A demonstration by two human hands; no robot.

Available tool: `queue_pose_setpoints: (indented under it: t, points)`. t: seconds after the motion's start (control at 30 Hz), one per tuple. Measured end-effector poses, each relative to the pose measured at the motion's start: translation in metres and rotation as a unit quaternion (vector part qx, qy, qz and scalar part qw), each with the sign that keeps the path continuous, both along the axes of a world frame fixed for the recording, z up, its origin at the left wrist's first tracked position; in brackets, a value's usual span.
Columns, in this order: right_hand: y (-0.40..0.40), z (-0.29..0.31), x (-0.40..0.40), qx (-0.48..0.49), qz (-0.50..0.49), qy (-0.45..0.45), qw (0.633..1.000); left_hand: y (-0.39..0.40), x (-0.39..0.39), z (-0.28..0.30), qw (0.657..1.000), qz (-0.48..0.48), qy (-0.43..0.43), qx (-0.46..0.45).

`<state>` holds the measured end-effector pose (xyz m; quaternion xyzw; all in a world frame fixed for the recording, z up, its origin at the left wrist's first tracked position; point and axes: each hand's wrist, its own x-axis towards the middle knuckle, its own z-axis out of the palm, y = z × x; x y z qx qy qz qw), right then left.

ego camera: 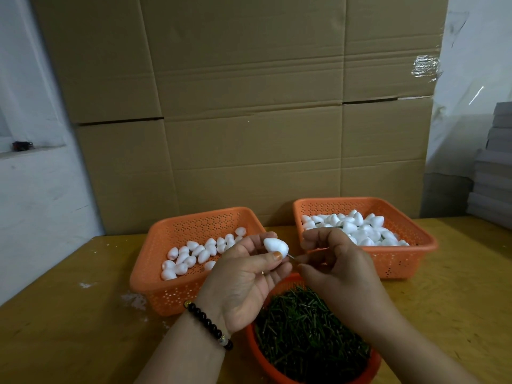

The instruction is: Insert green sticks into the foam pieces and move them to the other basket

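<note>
My left hand (249, 275) pinches a white egg-shaped foam piece (275, 246) between thumb and fingers above the table. My right hand (332, 261) pinches a thin green stick (293, 256) whose tip meets the narrow end of that foam piece. An orange basket on the left (155, 275) holds several bare foam pieces (194, 254). An orange basket on the right (415, 245) is heaped with foam pieces, some showing green sticks (360, 228). A round orange bowl (368, 364) near me is full of loose green sticks (307, 336).
The yellow wooden table (69, 328) carries white foam crumbs near the left basket. Large cardboard boxes (249, 106) stand as a wall right behind the baskets. Stacked grey sheets (496, 167) rise at the right edge.
</note>
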<state>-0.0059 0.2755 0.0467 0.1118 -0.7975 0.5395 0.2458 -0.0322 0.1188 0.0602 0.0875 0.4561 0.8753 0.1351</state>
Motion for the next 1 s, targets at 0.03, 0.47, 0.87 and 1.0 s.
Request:
queue_pose_setpoints:
  t: [0.03, 0.47, 0.87, 1.0]
  points:
    - [0.000, 0.001, 0.000, 0.001, 0.004, -0.005, 1.000, 0.000, 0.000, 0.000, 1.000, 0.000, 0.005, -0.005]
    - [0.006, -0.003, -0.004, 0.001, 0.019, -0.022, 1.000, 0.002, 0.004, -0.004, 0.990, 0.034, 0.096, -0.092]
    - [0.006, 0.002, -0.002, -0.065, 0.058, -0.074, 0.993, 0.005, 0.002, -0.007, 0.998, -0.016, 0.007, -0.066]
    - [0.009, 0.005, -0.001, -0.070, 0.097, -0.104, 0.987, 0.004, 0.005, -0.007, 0.994, -0.051, 0.001, -0.096]
